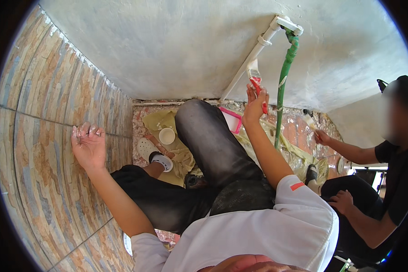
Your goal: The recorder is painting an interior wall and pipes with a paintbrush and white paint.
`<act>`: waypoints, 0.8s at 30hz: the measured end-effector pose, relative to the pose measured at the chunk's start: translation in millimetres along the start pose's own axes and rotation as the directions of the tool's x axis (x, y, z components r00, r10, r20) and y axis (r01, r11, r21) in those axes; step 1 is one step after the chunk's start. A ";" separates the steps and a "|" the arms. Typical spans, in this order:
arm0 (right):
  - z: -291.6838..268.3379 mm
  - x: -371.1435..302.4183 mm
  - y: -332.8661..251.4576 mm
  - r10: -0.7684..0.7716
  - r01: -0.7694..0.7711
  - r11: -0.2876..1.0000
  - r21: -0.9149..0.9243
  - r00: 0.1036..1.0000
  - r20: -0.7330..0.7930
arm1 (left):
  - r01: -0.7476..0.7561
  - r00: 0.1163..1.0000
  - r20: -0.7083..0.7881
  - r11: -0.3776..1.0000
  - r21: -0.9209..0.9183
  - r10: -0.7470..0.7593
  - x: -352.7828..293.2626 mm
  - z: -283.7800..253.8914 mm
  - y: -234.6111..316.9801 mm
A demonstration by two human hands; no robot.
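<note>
My right hand (255, 108) grips a paintbrush (255, 82) by its red handle. Its pale bristles point up at the white pipe (239, 77) that climbs the grey-white wall (167, 50); whether they touch the pipe or the wall beside it, I cannot tell. Just right of that hand hangs a green hose (283, 81), joined to the pipe's top. My left hand (89, 145) is raised at the stone-patterned tiled wall (50, 158), palm showing, fingers loosely bent with white smears on them. Nothing is in it; contact with the tiles is unclear.
A white tub (167, 136) stands on yellowish sheeting (156, 120) by my foot in a white clog (146, 148). Past my knee lies a pink-rimmed tray (237, 124). At right, a crouching person's hand (322, 137) holds another brush (310, 121).
</note>
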State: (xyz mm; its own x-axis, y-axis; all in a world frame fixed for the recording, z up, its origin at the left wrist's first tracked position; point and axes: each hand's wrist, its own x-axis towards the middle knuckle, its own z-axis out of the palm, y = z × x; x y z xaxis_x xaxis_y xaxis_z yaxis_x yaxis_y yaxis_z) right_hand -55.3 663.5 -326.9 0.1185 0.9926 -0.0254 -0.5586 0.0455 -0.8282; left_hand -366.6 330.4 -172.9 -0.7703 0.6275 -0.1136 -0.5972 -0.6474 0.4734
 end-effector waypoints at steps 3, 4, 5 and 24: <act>-8.4 -2.8 15.4 -0.011 0.010 0.996 -0.086 1.000 -0.009 | 0.002 1.000 -0.009 1.000 0.018 -0.001 1.0 -4.8 0.0; -10.7 -5.7 16.7 -0.008 0.007 0.991 -0.135 1.000 -0.010 | 0.001 1.000 -0.007 1.000 0.019 -0.001 0.6 -4.7 -0.5; -14.3 -8.4 16.8 -0.010 0.008 0.991 -0.133 1.000 -0.011 | 0.000 1.000 -0.021 1.000 0.011 0.000 0.1 -4.1 -1.3; -88.2 0.0 69.6 -0.145 0.354 0.684 -0.638 0.923 0.357 | -0.027 1.000 -0.001 0.999 -0.021 0.027 -0.7 -3.9 3.1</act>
State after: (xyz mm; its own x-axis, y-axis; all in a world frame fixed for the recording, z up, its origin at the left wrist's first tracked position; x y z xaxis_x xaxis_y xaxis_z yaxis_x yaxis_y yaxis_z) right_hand -21.7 656.7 -433.8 -0.1029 0.9495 0.2963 0.1834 0.3109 -0.9326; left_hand -368.8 326.3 -174.7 -0.7863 0.6093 -0.1019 -0.5808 -0.6730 0.4580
